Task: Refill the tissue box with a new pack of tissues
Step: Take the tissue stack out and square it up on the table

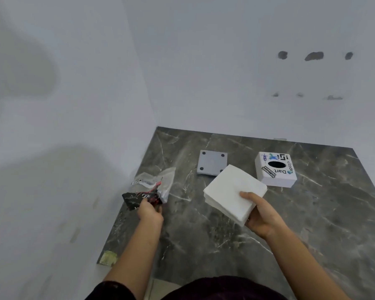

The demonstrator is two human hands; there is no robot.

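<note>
I see right hand [263, 215] gripping tissues [232, 191] near box [274, 169]; left hand [149, 212] pinching wrapper [151, 189], farther left.

Two bare forearms extend into view from the bottom edge, ending in the left hand [150, 211] and the right hand [263, 215], neither wearing rings, a watch or gloves. A dark, maroon-tinged sleeve [110, 290] covers the left upper arm, matching the dark garment [221, 287] across the torso below.
</note>
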